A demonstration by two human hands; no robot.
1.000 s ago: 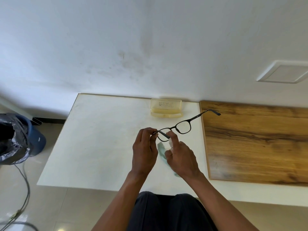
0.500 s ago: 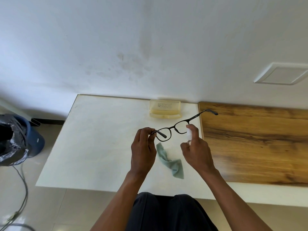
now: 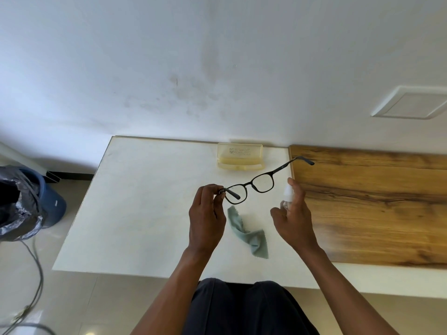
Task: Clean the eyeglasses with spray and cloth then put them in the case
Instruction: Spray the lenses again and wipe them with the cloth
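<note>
Black-framed eyeglasses [image 3: 251, 187] hang in the air over the white table [image 3: 145, 201], arms unfolded. My left hand [image 3: 206, 213] pinches the frame's left end near the hinge. To the right of the lenses, my right hand [image 3: 294, 218] grips a small clear spray bottle [image 3: 287, 193], index finger on top of its white nozzle. A crumpled pale green cloth [image 3: 249, 233] lies on the table between my hands. The translucent yellow case [image 3: 239, 155] stands open at the table's back edge by the wall.
A wooden board [image 3: 375, 206] covers the table's right part. On the floor at left stands a blue bin [image 3: 29, 201] lined with a grey bag, with a cable [image 3: 36, 274] trailing below it. The white wall rises right behind the table.
My right hand left the glasses, lifted the spray bottle off the cloth and moved right beside the lenses. The cloth now lies uncovered. My left hand keeps holding the glasses.
</note>
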